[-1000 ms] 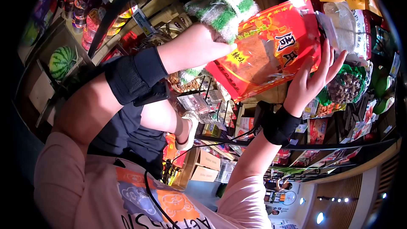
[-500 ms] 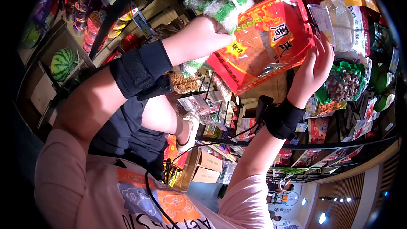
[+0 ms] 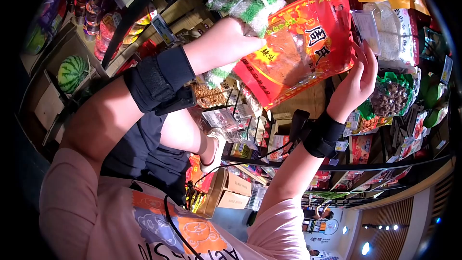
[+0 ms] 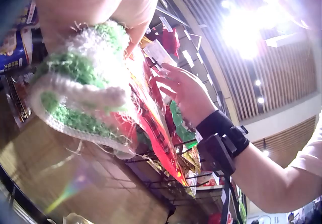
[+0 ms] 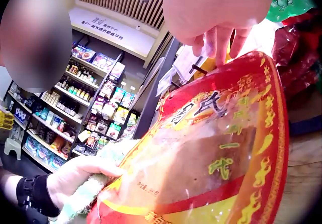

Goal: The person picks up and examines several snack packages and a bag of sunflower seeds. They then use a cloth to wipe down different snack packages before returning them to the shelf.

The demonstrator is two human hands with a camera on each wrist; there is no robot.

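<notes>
My left hand grips a green-and-white fuzzy cloth together with the near edge of a red, partly clear food packet. In the right wrist view that hand has its thumb on the packet. My right hand is at the packet's far edge, its fingers extended beside a price tag. A dark hook lies by that edge, just under the right hand's fingers. Whether the packet hangs on the hook, I cannot tell.
Green-netted dark goods and clear-wrapped packs hang beyond my right hand. A watermelon lies in a bin at the left. Cardboard boxes stand low down. A cable crosses between my arms.
The packet has shifted slightly left in the head view. My right hand has moved left too, and its fingers are less spread. My left hand still grips the cloth and packet.
</notes>
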